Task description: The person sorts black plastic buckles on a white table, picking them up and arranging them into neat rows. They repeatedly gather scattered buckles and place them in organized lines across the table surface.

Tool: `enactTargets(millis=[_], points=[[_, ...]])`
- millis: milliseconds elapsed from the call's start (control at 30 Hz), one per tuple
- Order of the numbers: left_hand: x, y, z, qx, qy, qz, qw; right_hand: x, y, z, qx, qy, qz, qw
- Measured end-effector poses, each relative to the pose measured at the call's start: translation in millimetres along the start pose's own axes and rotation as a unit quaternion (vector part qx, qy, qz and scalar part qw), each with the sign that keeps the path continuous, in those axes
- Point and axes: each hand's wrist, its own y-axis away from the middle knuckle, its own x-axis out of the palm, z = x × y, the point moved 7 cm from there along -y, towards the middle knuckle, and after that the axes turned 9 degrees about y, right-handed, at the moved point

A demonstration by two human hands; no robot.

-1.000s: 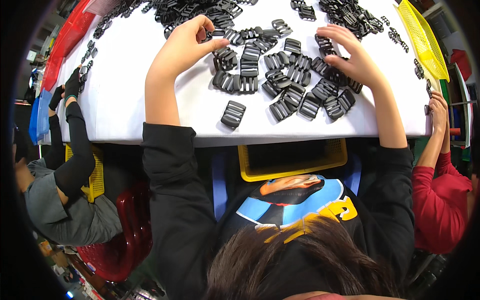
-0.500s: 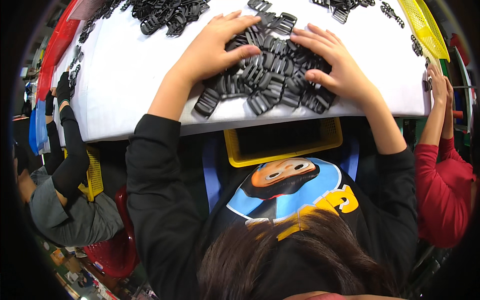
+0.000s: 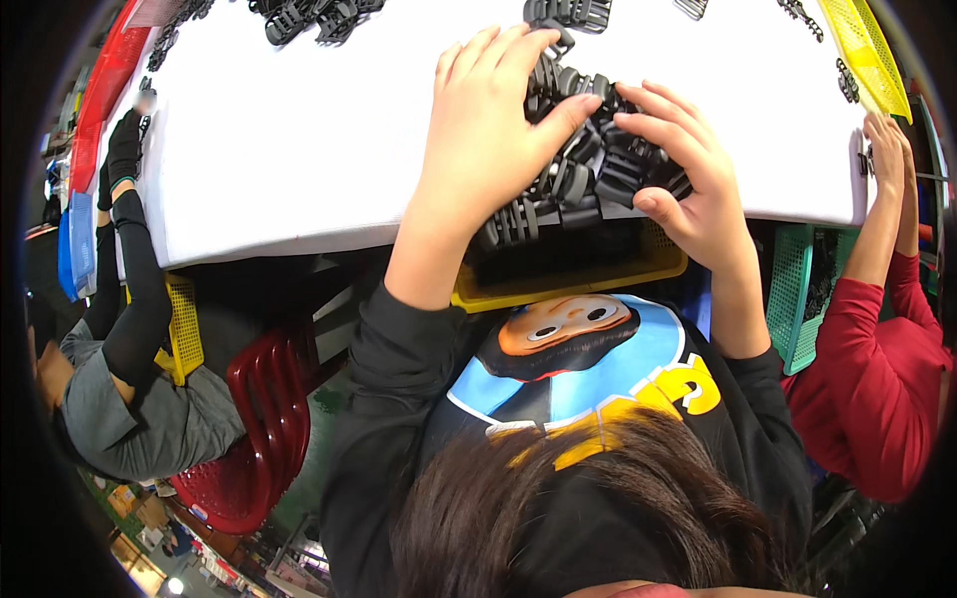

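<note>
Both hands are now dragging the black clips to the table's near edge, where half a second ago they sat farther in. I'm seeing the white table filling the upper frame, the yellow tray waiting below centre, the pile of clips overhanging it. My left hand and right hand are cupping the pile, fingers spread, pinching nothing. Clips could be spilling past the tray's sides.

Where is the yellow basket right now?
In the head view, the yellow basket sits centre, just below the white table's near edge, right under the pile of black clips cupped by both hands.
</note>
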Motion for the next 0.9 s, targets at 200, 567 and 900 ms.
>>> enactTargets(millis=[200, 567, 900], points=[[-2.7, 25.8, -16.7, 0.002, -0.020, 0.009, 1.000, 3.3, 12.2, 21.6, -0.036, 0.084, -0.028, 0.995], [-11.2, 41.1, -34.8, 0.046, 0.196, 0.237, 0.950, 5.8, 30.3, 40.0, -0.022, -0.015, -0.071, 0.997], [24.4, -91.7, 53.6, 0.119, -0.012, 0.144, 0.982, -4.7, 43.5, 54.1, -0.046, -0.152, -0.195, 0.968]])
